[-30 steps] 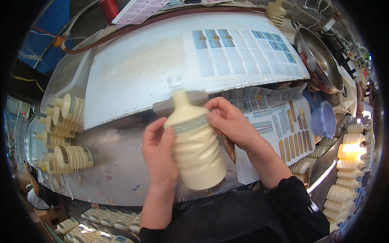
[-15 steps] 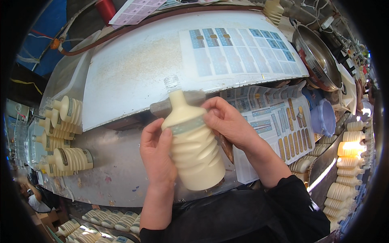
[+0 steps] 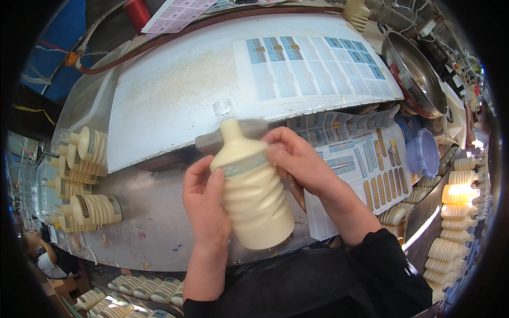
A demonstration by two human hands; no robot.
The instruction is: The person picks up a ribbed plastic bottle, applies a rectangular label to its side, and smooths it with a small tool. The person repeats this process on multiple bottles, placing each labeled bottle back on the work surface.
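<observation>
A cream bottle [image 3: 257,212] with spiral ridges and a clear threaded neck leans toward the far side in front of me. A pale blue-green label strip [image 3: 245,166] lies across its shoulder. My left hand [image 3: 205,199] is closed at the bottle's left side, its thumb by the strip's left end. With bent fingers and thumb, my right hand [image 3: 297,159] pinches at the strip's right end, against the shoulder. A brown pointed tool [image 3: 296,193] shows below the right hand; whether that hand grips it is hidden.
A white board [image 3: 175,95] bears a sheet of blue labels [image 3: 318,69]. More label sheets [image 3: 366,169] lie at right, near a purple bucket [image 3: 422,153] and a metal pan [image 3: 416,74]. Several labelled bottles [image 3: 87,209] lie at left; others line the right side and lower edge.
Both hands stay at the bottle's shoulder with hardly any movement. The view has shifted very slightly; the strip lies in the same place.
</observation>
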